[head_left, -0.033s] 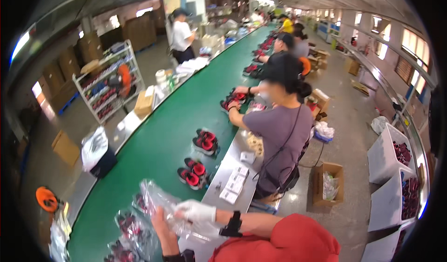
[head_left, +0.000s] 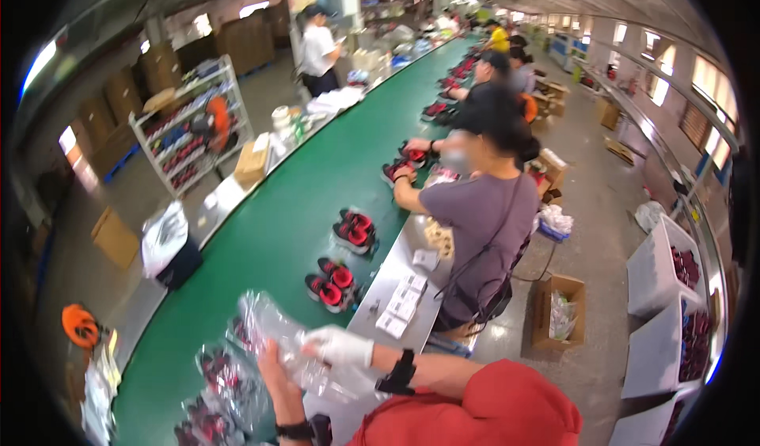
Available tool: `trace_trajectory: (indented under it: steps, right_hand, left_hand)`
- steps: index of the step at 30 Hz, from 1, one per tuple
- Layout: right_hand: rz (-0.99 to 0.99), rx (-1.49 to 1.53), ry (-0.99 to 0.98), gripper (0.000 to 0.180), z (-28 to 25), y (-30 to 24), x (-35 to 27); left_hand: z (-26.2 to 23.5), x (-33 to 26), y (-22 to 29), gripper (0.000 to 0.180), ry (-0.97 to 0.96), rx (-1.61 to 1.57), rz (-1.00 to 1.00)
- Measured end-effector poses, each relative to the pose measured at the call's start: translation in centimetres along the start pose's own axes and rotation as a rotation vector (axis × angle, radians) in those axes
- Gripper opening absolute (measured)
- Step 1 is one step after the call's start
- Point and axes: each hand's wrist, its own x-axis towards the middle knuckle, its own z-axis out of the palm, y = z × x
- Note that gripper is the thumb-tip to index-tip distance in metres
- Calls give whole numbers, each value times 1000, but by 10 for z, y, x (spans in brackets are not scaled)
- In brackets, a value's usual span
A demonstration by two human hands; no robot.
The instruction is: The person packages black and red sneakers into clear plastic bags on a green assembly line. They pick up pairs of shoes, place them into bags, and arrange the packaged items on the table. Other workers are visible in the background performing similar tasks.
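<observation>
In front of me a clear plastic bag [head_left: 265, 313] is stretched between my two hands. My bare left hand [head_left: 279, 375] grips its near side, fingers pointing up. A white glove covers my right hand [head_left: 340, 346], whose fingers are closed on the plastic; loose film hangs below it. To the left of the bag, several red-and-black shoes in clear bags [head_left: 226, 375] lie on the green conveyor belt [head_left: 265, 236]. Part of another shoe [head_left: 240, 331] shows behind the bag's left side. Farther along sit unbagged pairs of sneakers [head_left: 331, 283] and more sneakers [head_left: 354, 230].
Beside the belt, a metal table [head_left: 372, 307] carries white printed cards [head_left: 402, 306]. A co-worker [head_left: 483, 208] handles shoes at the belt. A dark bin with a white liner [head_left: 170, 248] stands on the far side. White crates of shoes [head_left: 659, 339] and a carton [head_left: 559, 311] are at right.
The whole view has shifted slightly, so the belt and people sit a little farther right. Both hands still hold the plastic bag in nearly the same pose.
</observation>
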Motion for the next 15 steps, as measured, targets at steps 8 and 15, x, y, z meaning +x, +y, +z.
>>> trace_trajectory:
  steps: [8,15]
  right_hand:
    - [-43,-906,473,24,-47,25,-38]
    - [-511,-1090,355,24,10,-25,-35]
  left_hand:
    - [-18,2,22,12,162,135,273]
    - [-6,-13,20,13,17,407,253]
